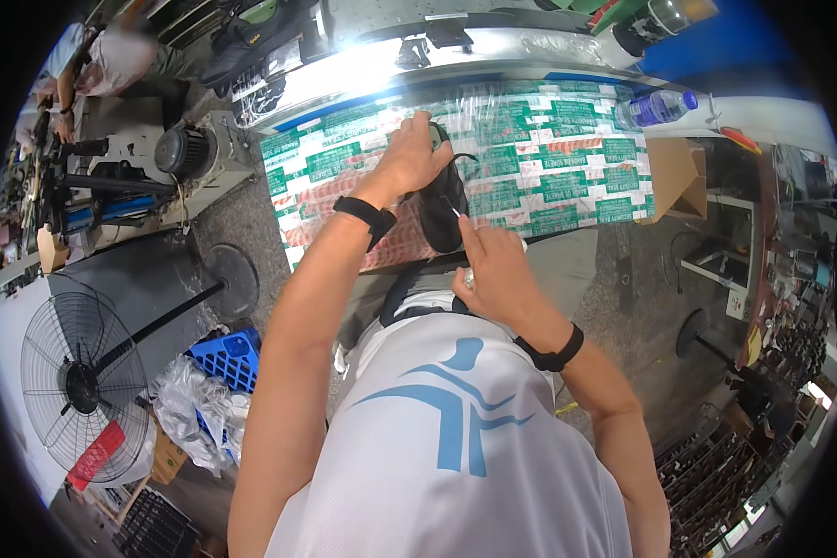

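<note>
A black shoe (444, 214) lies lengthwise on the taped tabletop, its rounded end toward me. A patch of green shows at its far end, and a thin black lace or strap sticks out on the right. My left hand (411, 163) is closed over the far part of the shoe, fingers bent round its edge. My right hand (502, 270) is beside the near end, index finger stretched toward it. A slim pale-tipped tool (457, 213) extends from that hand to the shoe's surface. Part of a whitish piece shows by the thumb; the palm hides the rest.
Green, white and red printed tape covers the table (567, 172). A purple-capped bottle (662, 109) lies at its far right, near an open cardboard box (677, 181). On the left stand a fan (84, 386), a blue crate (228, 358) with plastic bags and a motor (186, 149). Another person (112, 60) is far left.
</note>
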Available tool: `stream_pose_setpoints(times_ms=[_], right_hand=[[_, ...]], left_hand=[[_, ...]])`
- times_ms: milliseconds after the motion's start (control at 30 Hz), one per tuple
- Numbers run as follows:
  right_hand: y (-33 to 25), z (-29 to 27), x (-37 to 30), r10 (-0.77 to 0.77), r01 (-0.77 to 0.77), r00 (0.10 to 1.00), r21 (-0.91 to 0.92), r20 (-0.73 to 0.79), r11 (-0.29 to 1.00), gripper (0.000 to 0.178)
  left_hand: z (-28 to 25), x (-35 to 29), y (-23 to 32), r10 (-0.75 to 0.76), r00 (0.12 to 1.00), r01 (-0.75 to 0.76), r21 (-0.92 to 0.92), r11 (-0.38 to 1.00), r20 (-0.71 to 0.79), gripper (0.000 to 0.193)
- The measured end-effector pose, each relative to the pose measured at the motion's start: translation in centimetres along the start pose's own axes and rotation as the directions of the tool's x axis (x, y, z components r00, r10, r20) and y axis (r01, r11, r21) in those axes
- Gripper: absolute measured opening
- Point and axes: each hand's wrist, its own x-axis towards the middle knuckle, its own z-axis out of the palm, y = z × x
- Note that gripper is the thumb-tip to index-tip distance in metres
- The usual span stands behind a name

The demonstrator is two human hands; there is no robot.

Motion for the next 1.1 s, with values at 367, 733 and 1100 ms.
stream_pose_setpoints(times_ms=[367,733,1100], right_hand=[[6.5,2.5,2.5,0.311,-0.248,0.914,0.248,-0.262,0.936,0.075],[14.3,6.9,7.7,0.263,-0.289,0.911,-0.035,-0.317,0.957,0.086],[14.6,7.5,8.4,0.132,-0.207,0.903,-0.145,-0.409,0.968,0.089]], left_hand=[[4.7,-5.8,1.1,-0.059,0.893,-0.058,-0.243,0.968,-0.447,0.104],[1.2,-9.0,-4.4,-0.441,0.895,0.257,-0.877,0.406,0.058,0.064],[-29.8,5.8,0.9,0.518,0.535,-0.228,0.476,0.849,-0.668,0.067]])
